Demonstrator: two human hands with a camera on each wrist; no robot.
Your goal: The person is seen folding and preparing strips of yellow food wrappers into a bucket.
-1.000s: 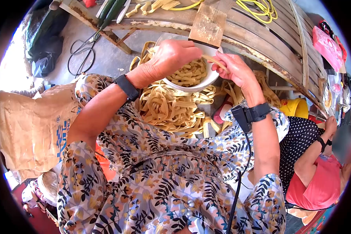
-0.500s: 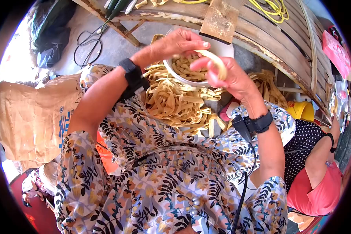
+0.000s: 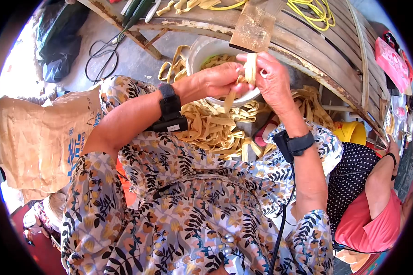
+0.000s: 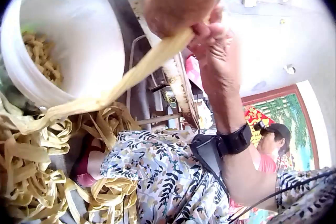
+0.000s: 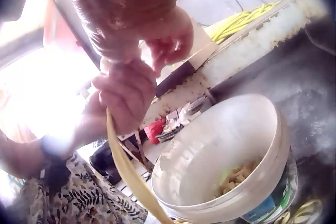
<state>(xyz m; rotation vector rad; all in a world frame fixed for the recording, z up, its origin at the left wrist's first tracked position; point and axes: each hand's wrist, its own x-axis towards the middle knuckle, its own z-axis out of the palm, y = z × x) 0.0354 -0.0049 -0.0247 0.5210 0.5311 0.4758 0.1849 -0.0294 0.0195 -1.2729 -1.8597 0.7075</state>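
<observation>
Both hands work on one long, flat, pale-yellow strip (image 3: 251,68) over the near rim of a white bucket (image 3: 198,54). It stands looped at the fingers of my right hand (image 3: 274,81), which pinches it. My left hand (image 3: 221,77) grips the strip just below the loop, its fingers partly hidden. A tail hangs down from there. In the left wrist view the strip (image 4: 152,62) runs down past the bucket's rim. Short folded or knotted yellow pieces (image 5: 237,178) lie in the bucket. Below is a heap of loose strips (image 3: 211,126).
A slatted bench (image 3: 303,50) with rusty edges crosses behind the bucket, carrying a crumb-covered board (image 3: 253,27) and yellow cord (image 3: 312,13). A large brown paper bag (image 3: 46,142) stands at left. A yellow bucket (image 3: 351,132) and another person (image 3: 371,215) are at right.
The left hand has come down and nearer the right hand. The right hand has risen and turned, and the strip that was stretched between them is now looped at its fingers.
</observation>
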